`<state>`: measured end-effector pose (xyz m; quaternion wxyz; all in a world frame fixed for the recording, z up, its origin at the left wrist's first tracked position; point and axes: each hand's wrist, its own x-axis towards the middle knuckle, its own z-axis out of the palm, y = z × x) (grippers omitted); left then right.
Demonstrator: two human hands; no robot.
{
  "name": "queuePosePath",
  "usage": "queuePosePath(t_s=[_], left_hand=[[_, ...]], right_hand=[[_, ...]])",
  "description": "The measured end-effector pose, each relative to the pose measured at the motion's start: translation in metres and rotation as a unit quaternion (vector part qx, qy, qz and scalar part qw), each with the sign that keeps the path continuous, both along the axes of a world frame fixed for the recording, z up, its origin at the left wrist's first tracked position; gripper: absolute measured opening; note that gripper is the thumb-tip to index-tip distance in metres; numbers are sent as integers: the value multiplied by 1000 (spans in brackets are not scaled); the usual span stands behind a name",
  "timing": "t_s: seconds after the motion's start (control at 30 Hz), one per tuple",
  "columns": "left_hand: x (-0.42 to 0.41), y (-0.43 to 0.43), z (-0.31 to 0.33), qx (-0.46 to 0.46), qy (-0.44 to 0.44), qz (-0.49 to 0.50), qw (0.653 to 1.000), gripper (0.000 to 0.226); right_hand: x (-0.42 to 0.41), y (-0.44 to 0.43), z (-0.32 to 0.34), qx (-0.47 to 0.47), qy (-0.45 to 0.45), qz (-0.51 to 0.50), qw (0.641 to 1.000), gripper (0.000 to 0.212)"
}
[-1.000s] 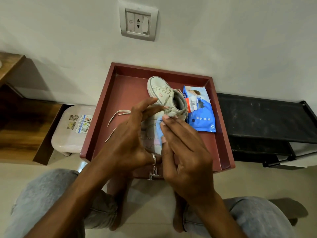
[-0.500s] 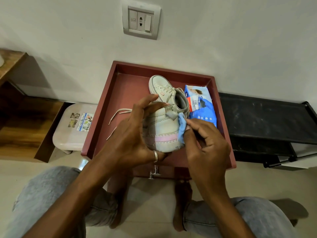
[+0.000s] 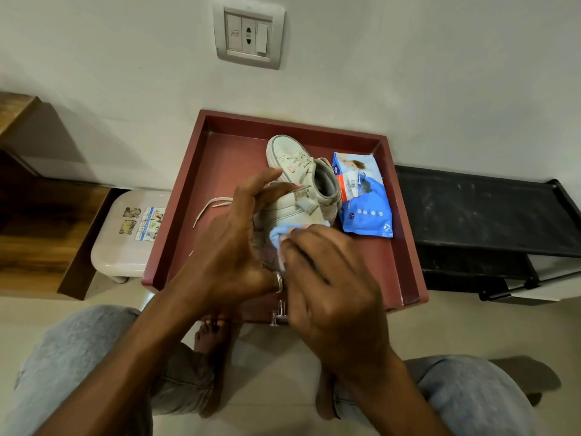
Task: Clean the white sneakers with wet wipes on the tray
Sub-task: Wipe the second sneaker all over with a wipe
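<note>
A dark red tray (image 3: 185, 228) stands against the wall. My left hand (image 3: 232, 243) grips a white sneaker (image 3: 292, 212) heel-up above the tray's middle. My right hand (image 3: 330, 278) presses a light blue wet wipe (image 3: 278, 234) against the sneaker's lower heel side, covering most of it. A second white sneaker (image 3: 286, 152) lies behind, toe toward the wall. A loose white lace (image 3: 210, 206) trails to the left on the tray floor. The blue wet wipes pack (image 3: 364, 202) lies at the tray's right side.
A white plastic stool (image 3: 125, 237) with stickers sits left of the tray, beside a wooden shelf (image 3: 37, 221). A black low rack (image 3: 484, 212) stands to the right. A wall socket (image 3: 248, 36) is above. My knees and bare feet are below the tray.
My right hand with the wipe has moved left and down across the sneaker's heel, from the right edge to the lower side. My left hand keeps its hold on the sneaker.
</note>
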<state>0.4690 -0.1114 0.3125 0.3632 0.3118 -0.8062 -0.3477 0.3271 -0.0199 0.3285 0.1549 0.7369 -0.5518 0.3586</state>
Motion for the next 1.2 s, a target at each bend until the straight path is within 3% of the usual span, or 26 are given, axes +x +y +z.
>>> queuePosePath(t_s=[0.17,0.23,0.3,0.4,0.47,0.6,0.7,0.83,1.0,1.2], left_hand=[[2,-1,4,-20,-17,16,1000,118],[2,-1,5,-18,-20,12,1000,120],[0,-1,5,-13,-18,3,1000,120],[-6,-1,1,-3,-13,-8,1000,112],[-8,-1,-3,-13,-17,-18,1000,105],[-7,0,-3,-2,-12,-22,1000,108],[-6,1,2,-6,-20,-17,1000,116],[-5,2,2,-3,-24,-6,1000,120],[-9,2,-1,-18,-31,-20,999,116],[0,1,-1,-27,-56,-23,998,124]], right_hand=[[-28,-12,6,67,-246,-86,963,18],[-29,-11,9,76,-296,-81,949,20],[-15,-7,12,60,-251,-60,964,21],[14,-1,7,62,-79,-14,995,20],[22,-4,2,77,16,-18,997,19],[12,-7,9,93,69,-7,993,17],[-5,-2,15,72,61,-36,995,18],[-21,-3,18,62,-37,-93,993,23],[4,-4,11,69,17,-12,997,19],[-37,-11,9,80,-177,-85,977,18]])
